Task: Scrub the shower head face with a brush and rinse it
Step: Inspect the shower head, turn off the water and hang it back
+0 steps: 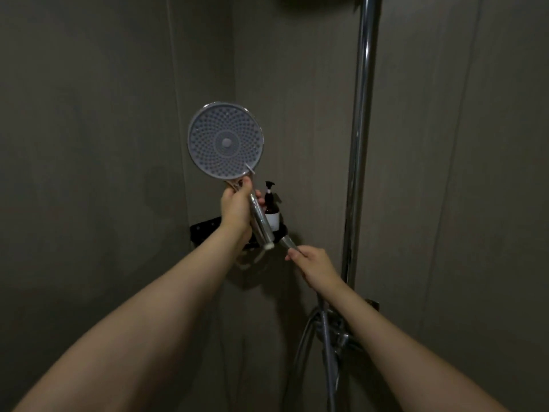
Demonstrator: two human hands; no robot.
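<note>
Gripping the chrome handle of the shower head (pixel 225 139), the left hand (pixel 237 208) is wrapping its fingers around the stem just below the round face, with the thumb lying up along the neck. That shower head is being held upright in front of the corner where two grey wall panels meet, its pale nozzle-dotted face turning toward the camera and its threaded lower end pointing down and to the right, apart from the hose. Just behind the hand, a dark pump bottle (pixel 271 208) with a white label is standing on a black corner shelf (pixel 208 226). Further right, the right hand (pixel 316 264) is pinching the metal end fitting of the shower hose (pixel 328 349), holding it near the handle's open end but not touching it. Below that hand the hose is looping down past the mixer valve (pixel 341 334), and a chrome riser pipe (pixel 361 129) is running up the wall.
</note>
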